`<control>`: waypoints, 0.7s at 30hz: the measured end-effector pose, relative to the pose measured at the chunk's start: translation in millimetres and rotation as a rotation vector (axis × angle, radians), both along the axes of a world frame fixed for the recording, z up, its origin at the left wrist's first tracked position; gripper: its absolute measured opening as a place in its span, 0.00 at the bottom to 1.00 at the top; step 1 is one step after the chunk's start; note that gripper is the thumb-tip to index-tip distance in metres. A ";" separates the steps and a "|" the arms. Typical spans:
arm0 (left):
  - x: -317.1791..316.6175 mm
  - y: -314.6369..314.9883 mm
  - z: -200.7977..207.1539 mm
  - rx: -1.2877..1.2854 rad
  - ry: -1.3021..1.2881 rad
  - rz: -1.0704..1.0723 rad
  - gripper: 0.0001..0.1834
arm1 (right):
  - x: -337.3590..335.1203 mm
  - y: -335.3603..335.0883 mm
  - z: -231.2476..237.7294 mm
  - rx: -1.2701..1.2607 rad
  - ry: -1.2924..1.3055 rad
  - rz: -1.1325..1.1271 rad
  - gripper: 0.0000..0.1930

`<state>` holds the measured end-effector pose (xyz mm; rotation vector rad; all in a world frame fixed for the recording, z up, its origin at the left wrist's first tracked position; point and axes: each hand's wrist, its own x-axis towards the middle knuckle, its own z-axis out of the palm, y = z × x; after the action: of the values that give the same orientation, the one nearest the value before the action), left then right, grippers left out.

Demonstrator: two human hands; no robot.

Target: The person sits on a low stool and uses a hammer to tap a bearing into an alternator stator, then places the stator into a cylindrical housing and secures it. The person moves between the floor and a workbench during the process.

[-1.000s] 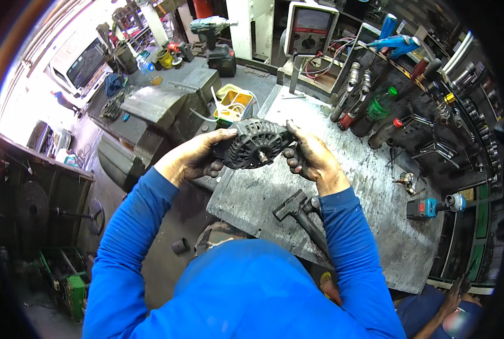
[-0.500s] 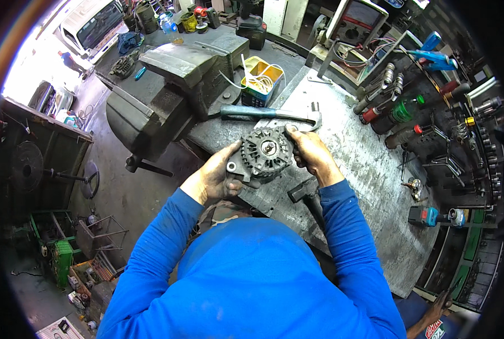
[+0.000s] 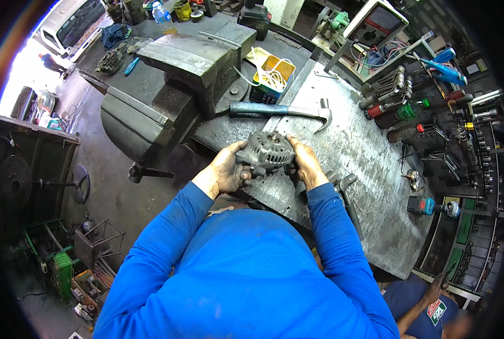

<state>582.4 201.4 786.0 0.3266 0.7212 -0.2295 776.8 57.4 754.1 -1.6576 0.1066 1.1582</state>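
Between both hands I hold a dark, finned alternator (image 3: 269, 150) just over the near edge of the metal bench. Its slotted side faces me and its shaft end points up and away. My left hand (image 3: 227, 168) grips the left end, with fingers curled beneath. On the opposite end, my right hand (image 3: 305, 161) is closed, thumb along the top; some of its fingers are hidden. Beyond the alternator lies a claw hammer (image 3: 286, 111) with a teal handle. A second, dark hammer (image 3: 348, 198) rests beside my right forearm.
A large bench vise (image 3: 173, 85) stands at the left. Behind the hammer sits a yellow-lined box (image 3: 274, 76) of white cord. Wrenches and screwdrivers (image 3: 393, 96) line the right side, near a cordless power tool (image 3: 430, 206). Another person's arm (image 3: 427, 302) shows at lower right.
The alternator has tipped in my hands: its round vented face pointed up toward me before, and now its side shows. The whole view has also shifted slightly.
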 end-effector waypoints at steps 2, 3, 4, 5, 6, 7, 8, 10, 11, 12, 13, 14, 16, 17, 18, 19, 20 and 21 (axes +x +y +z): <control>4.7 5.5 -4.6 0.039 0.006 -0.037 0.32 | -2.4 1.5 -5.1 -0.004 0.030 -0.080 0.18; 7.8 7.4 -6.9 0.068 -0.018 -0.012 0.32 | -2.8 2.6 -6.7 -0.018 0.019 -0.109 0.19; 9.8 9.9 -9.1 0.069 0.004 -0.016 0.32 | -3.0 3.0 -7.5 -0.010 0.014 -0.122 0.19; 11.2 11.0 -11.4 0.058 0.006 -0.025 0.31 | -3.4 3.5 -8.1 -0.009 0.014 -0.132 0.19; 11.2 11.9 -13.6 0.044 0.013 -0.031 0.31 | -4.4 3.1 -8.2 -0.026 0.014 -0.146 0.19; 11.4 12.7 -15.8 0.054 0.017 -0.025 0.31 | -5.1 3.0 -8.1 -0.009 0.030 -0.160 0.18; 11.1 14.1 -18.1 0.068 0.018 -0.017 0.30 | -6.4 2.5 -8.2 0.001 0.016 -0.157 0.18; 9.2 17.1 -22.9 0.098 0.009 -0.029 0.29 | -9.0 1.3 -8.5 0.016 -0.011 -0.143 0.18; 7.4 19.5 -24.9 0.118 -0.003 -0.046 0.29 | -10.0 1.3 -8.9 0.046 -0.026 -0.153 0.18; 5.6 21.7 -26.7 0.138 -0.012 -0.062 0.28 | -11.1 1.5 -9.4 0.023 -0.037 -0.153 0.18; 3.8 23.7 -28.5 0.165 0.019 -0.054 0.27 | -11.6 2.4 -10.4 0.015 -0.048 -0.142 0.19; 2.7 25.1 -30.1 0.178 0.051 -0.045 0.27 | -11.6 3.3 -11.3 -0.006 -0.067 -0.137 0.19; 0.0 27.8 -32.5 0.207 0.114 -0.020 0.26 | -11.4 8.0 -14.6 -0.066 -0.114 -0.100 0.21; -0.9 28.6 -33.5 0.241 0.146 -0.001 0.25 | -11.3 10.4 -16.3 -0.100 -0.142 -0.080 0.22; -1.3 28.9 -34.1 0.267 0.128 0.023 0.24 | -10.9 12.8 -17.7 -0.101 -0.181 -0.078 0.22; -1.5 28.7 -34.7 0.306 0.149 0.058 0.23 | -11.3 14.5 -18.9 -0.102 -0.220 -0.075 0.23; -1.7 28.0 -35.3 0.336 0.171 0.090 0.23 | -11.8 15.8 -19.9 -0.116 -0.264 -0.063 0.23; -2.1 28.0 -35.4 0.359 0.154 0.097 0.22 | -12.0 16.1 -20.0 -0.086 -0.248 -0.063 0.24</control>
<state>580.3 229.4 750.7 0.6186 0.9300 -0.0308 764.8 73.4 734.1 -1.8471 0.0515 0.9037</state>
